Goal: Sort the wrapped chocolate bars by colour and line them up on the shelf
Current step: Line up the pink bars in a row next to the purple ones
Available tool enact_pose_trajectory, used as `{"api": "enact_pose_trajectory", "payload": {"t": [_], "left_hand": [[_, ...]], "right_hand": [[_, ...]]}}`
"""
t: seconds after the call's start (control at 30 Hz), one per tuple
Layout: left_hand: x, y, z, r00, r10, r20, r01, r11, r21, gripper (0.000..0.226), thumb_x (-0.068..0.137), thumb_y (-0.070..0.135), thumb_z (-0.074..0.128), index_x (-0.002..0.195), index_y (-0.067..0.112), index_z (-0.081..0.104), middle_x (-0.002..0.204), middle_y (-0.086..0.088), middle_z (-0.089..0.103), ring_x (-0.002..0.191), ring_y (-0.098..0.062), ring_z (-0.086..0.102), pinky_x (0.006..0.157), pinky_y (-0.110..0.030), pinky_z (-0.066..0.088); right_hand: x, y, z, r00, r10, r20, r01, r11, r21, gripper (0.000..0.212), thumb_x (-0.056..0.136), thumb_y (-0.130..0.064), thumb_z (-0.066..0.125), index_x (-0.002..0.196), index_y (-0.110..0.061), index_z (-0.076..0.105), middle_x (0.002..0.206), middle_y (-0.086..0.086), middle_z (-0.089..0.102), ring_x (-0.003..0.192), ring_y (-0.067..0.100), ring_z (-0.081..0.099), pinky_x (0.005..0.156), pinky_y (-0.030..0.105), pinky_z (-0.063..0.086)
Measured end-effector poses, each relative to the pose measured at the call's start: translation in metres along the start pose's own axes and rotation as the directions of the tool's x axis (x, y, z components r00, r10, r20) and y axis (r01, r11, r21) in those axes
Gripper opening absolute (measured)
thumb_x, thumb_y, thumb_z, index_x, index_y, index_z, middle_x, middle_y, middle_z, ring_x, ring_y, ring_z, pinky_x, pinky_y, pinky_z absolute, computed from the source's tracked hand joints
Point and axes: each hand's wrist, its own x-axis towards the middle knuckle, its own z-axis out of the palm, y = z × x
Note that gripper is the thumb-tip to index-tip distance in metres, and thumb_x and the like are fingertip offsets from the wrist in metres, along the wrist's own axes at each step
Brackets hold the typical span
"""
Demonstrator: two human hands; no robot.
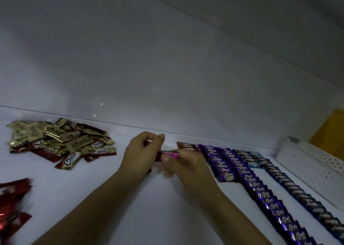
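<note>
Far left of the purple row (260, 190), shiny red packets (13, 200) are being cut off by the frame edge, and the row itself is being lost at the lower right. Just left of that row's far end, a dark red bar (169, 153) with a pink-lit edge is being pinched by the curled, blurred fingers of the right hand (184, 161). Dark red wrappers (147, 143), mostly hidden, are being gripped in the curled left hand (140, 151). Farther back, well left of the row, a gold and red pile (59, 144) is lying loose on the shelf (111, 198). A short red row (186, 146) is being half hidden behind the right hand.
</note>
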Motion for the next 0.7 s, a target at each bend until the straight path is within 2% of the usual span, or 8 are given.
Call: {"api": "enact_pose_trajectory", "payload": {"t": [0.07, 0.2, 0.3, 0.43, 0.5, 0.57, 0.63, 0.7], "left_hand": [[0.000, 0.000, -0.001, 1.000, 0.001, 0.015, -0.001, 1.000, -0.003, 0.028, 0.091, 0.039, 0.058, 0.075, 0.016, 0.061, 0.056, 0.005, 0.053, 0.039, -0.004, 0.043, 0.038, -0.018, 0.033], [-0.002, 0.003, -0.002, 0.994, 0.045, 0.101, -0.046, 0.999, 0.014, 0.030, 0.090, 0.044, 0.057, 0.073, 0.020, 0.064, 0.051, 0.015, 0.052, 0.041, -0.001, 0.041, 0.037, -0.015, 0.031], [-0.004, 0.003, 0.000, 0.976, 0.109, 0.190, -0.120, 0.992, 0.045, 0.023, 0.091, 0.037, 0.059, 0.073, 0.025, 0.068, 0.051, 0.016, 0.053, 0.044, 0.002, 0.045, 0.042, -0.009, 0.033], [-0.007, 0.004, 0.000, 0.961, 0.156, 0.229, -0.175, 0.982, 0.065, 0.014, 0.091, 0.020, 0.062, 0.081, 0.015, 0.071, 0.051, 0.010, 0.054, 0.048, 0.000, 0.047, 0.048, -0.009, 0.037], [-0.006, 0.006, -0.001, 0.974, 0.105, 0.202, -0.106, 0.994, -0.003, 0.020, 0.092, 0.015, 0.060, 0.075, 0.009, 0.067, 0.049, 0.009, 0.049, 0.044, -0.002, 0.043, 0.043, -0.011, 0.034], [-0.004, 0.009, -0.004, 0.985, 0.001, 0.173, 0.015, 0.996, -0.092, 0.028, 0.094, 0.018, 0.056, 0.067, 0.010, 0.060, 0.049, 0.006, 0.045, 0.039, -0.004, 0.037, 0.037, -0.014, 0.029], [-0.003, 0.012, -0.006, 0.981, -0.061, 0.184, 0.088, 0.986, -0.141, 0.032, 0.095, 0.020, 0.053, 0.065, 0.010, 0.056, 0.048, 0.005, 0.044, 0.036, -0.006, 0.034, 0.035, -0.016, 0.028], [-0.005, 0.013, -0.007, 0.972, -0.050, 0.231, 0.074, 0.993, -0.094, 0.033, 0.097, 0.021, 0.050, 0.066, 0.009, 0.054, 0.047, 0.006, 0.043, 0.037, -0.005, 0.034, 0.036, -0.016, 0.029]], "right_hand": [[0.000, -0.001, -0.007, 0.994, 0.079, -0.077, -0.067, 0.988, 0.141, 0.015, 0.092, -0.008, 0.057, 0.083, -0.009, 0.069, 0.062, 0.006, 0.069, 0.052, 0.011, 0.059, 0.055, 0.022, 0.047], [0.001, 0.001, -0.024, 0.969, 0.189, -0.160, -0.147, 0.958, 0.246, 0.018, 0.094, -0.014, 0.054, 0.089, -0.004, 0.068, 0.060, 0.006, 0.068, 0.049, 0.015, 0.058, 0.057, 0.029, 0.046], [0.000, 0.001, -0.026, 0.970, 0.206, -0.130, -0.166, 0.949, 0.267, 0.021, 0.095, -0.015, 0.051, 0.093, -0.004, 0.068, 0.059, 0.006, 0.068, 0.047, 0.016, 0.059, 0.055, 0.025, 0.048], [-0.001, 0.000, -0.021, 0.978, 0.203, -0.052, -0.175, 0.928, 0.329, 0.020, 0.095, -0.011, 0.050, 0.090, -0.004, 0.068, 0.058, 0.010, 0.066, 0.045, 0.017, 0.059, 0.050, 0.021, 0.050], [0.001, -0.001, -0.021, 0.980, 0.196, -0.032, -0.171, 0.915, 0.365, 0.025, 0.095, -0.015, 0.050, 0.085, -0.009, 0.072, 0.062, 0.011, 0.068, 0.051, 0.020, 0.061, 0.057, 0.024, 0.051], [0.004, -0.004, -0.024, 0.984, 0.174, 0.023, -0.164, 0.862, 0.479, 0.029, 0.092, -0.022, 0.048, 0.083, -0.014, 0.075, 0.070, 0.013, 0.070, 0.056, 0.022, 0.063, 0.062, 0.027, 0.052], [0.006, -0.004, -0.026, 0.994, 0.097, 0.056, -0.112, 0.845, 0.523, 0.025, 0.091, -0.017, 0.048, 0.097, -0.016, 0.072, 0.078, 0.014, 0.071, 0.059, 0.021, 0.064, 0.062, 0.025, 0.052], [0.005, -0.001, -0.027, 0.999, 0.009, 0.049, -0.028, 0.913, 0.407, 0.028, 0.094, -0.005, 0.047, 0.114, -0.019, 0.062, 0.084, 0.011, 0.073, 0.064, 0.018, 0.066, 0.066, 0.023, 0.052]]}}
